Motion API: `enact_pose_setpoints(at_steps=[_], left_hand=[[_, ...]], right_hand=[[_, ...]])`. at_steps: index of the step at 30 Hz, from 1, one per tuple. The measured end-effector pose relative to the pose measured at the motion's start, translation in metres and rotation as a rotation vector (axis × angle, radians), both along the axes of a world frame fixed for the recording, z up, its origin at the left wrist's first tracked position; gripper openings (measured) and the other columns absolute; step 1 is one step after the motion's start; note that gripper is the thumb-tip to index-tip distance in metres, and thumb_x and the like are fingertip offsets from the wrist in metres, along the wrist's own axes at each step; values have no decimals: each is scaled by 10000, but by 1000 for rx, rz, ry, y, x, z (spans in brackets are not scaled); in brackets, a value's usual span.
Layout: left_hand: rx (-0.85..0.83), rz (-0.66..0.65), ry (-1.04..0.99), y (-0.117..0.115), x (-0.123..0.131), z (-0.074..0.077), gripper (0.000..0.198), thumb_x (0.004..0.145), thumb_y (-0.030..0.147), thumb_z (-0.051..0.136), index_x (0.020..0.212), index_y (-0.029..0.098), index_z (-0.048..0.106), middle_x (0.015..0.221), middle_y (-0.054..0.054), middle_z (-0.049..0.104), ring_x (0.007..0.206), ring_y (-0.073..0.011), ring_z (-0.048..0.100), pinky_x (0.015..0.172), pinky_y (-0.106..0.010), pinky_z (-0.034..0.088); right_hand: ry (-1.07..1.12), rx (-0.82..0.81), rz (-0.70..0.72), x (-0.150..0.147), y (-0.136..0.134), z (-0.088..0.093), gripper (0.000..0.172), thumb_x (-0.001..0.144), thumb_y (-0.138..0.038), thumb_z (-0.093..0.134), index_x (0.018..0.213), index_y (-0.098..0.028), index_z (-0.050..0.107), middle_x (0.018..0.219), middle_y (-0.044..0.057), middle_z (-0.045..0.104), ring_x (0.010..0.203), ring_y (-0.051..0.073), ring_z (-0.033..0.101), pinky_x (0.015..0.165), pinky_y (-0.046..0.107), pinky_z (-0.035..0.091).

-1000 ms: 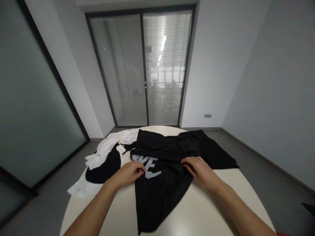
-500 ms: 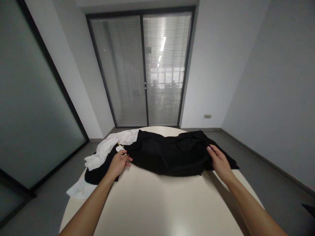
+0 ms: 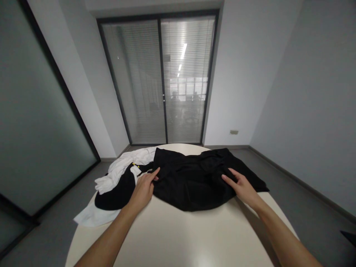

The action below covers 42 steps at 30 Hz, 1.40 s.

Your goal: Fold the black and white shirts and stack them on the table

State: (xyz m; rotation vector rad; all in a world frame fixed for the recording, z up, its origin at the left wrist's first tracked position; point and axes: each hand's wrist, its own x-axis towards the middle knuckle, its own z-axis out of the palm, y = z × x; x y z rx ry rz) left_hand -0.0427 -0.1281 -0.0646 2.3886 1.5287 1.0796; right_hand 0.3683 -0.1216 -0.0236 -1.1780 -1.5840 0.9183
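A black garment [image 3: 191, 185] lies spread and rumpled across the middle of the table, its front edge bowed toward me. At its left edge is my left hand [image 3: 145, 188], the index finger stretched out onto the cloth and the other fingers partly hidden. My right hand [image 3: 244, 188] rests on the garment's right part, thumb and index finger apart on the fabric. Beside my left hand lies a second black cloth [image 3: 115, 194] with a small white tag-like piece [image 3: 136, 170] and yellow marks. The garment's exact kind cannot be made out.
White crumpled cloth [image 3: 119, 167] lies at the back left of the pale table [image 3: 183, 237]. Another white piece [image 3: 96, 217] hangs over the left edge. Beyond the table stand a glass door with blinds [image 3: 183, 122] and grey walls.
Both hands have moved inward over the garment. My right thumb and finger have come off its right edge and spread apart. The cloth's front edge has shifted toward me and bunched in the middle.
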Motion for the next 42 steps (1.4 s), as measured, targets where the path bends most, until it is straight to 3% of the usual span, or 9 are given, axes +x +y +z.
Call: enact_pose_setpoints(at_steps=[5, 9, 14, 20, 26, 30, 32, 36, 42], left_hand=[[-45, 34, 55, -5, 3, 6, 335, 906, 160, 489, 1145, 250, 706, 991, -65, 628, 967, -235, 590, 924, -403, 463], [-48, 33, -60, -3, 6, 4, 138, 914, 255, 534, 944, 226, 665, 1104, -76, 654, 1055, -252, 604, 970, -406, 439], [-101, 129, -525, 7, -1, 5, 170, 882, 340, 507, 977, 211, 563, 1014, -75, 683, 1007, -231, 645, 930, -363, 462], [-349, 83, -896, 3, -20, 26, 280, 713, 439, 549, 838, 192, 590, 717, -3, 602, 649, -169, 563, 619, -265, 441], [-815, -247, -696, -19, -35, 44, 250, 683, 414, 627, 724, 167, 633, 579, 11, 543, 520, -119, 461, 507, -228, 348], [-1029, -293, -443, -20, -37, 43, 383, 789, 512, 613, 851, 141, 688, 642, -24, 663, 394, -71, 379, 440, -219, 287], [-1115, -310, -361, -19, -32, 41, 447, 817, 559, 620, 949, 138, 687, 744, -58, 723, 387, -73, 432, 443, -219, 323], [-993, -441, -369, -24, -10, 45, 423, 810, 504, 708, 1066, 167, 691, 1023, -94, 742, 776, -166, 684, 707, -264, 501], [-784, -693, -26, -62, 43, 60, 610, 639, 462, 879, 1204, 326, 694, 1383, -39, 591, 1270, -264, 546, 1120, -401, 371]], right_hand=[[2, -42, 136, 5, -9, 7, 306, 765, -419, 688, 951, -177, 709, 843, 39, 712, 846, 255, 649, 785, 352, 527], [11, -37, 110, 15, -7, 0, 237, 718, -371, 671, 875, -196, 700, 821, 37, 696, 831, 255, 641, 750, 337, 517], [153, -94, 126, 23, -4, -3, 197, 690, -344, 623, 824, -202, 650, 781, 48, 701, 798, 260, 661, 747, 360, 523], [319, -319, 261, 22, -18, 11, 247, 642, -367, 634, 822, -198, 620, 743, 79, 720, 714, 272, 689, 667, 379, 545], [250, -453, 428, 31, -22, 9, 329, 671, -492, 705, 716, -173, 639, 769, 79, 693, 673, 218, 661, 599, 312, 531], [159, -388, 204, 44, -19, 3, 405, 658, -581, 731, 743, -189, 673, 704, 53, 679, 627, 203, 644, 575, 302, 515], [100, -364, 222, 46, -18, 4, 437, 671, -615, 725, 728, -185, 672, 693, 54, 681, 621, 200, 640, 575, 302, 506], [-34, -377, 485, 35, -15, 7, 440, 761, -592, 710, 727, -157, 653, 587, 25, 628, 581, 152, 605, 549, 245, 444], [-129, -369, 498, 20, -11, 8, 390, 775, -528, 747, 879, -158, 684, 704, 25, 668, 636, 139, 623, 538, 215, 440]])
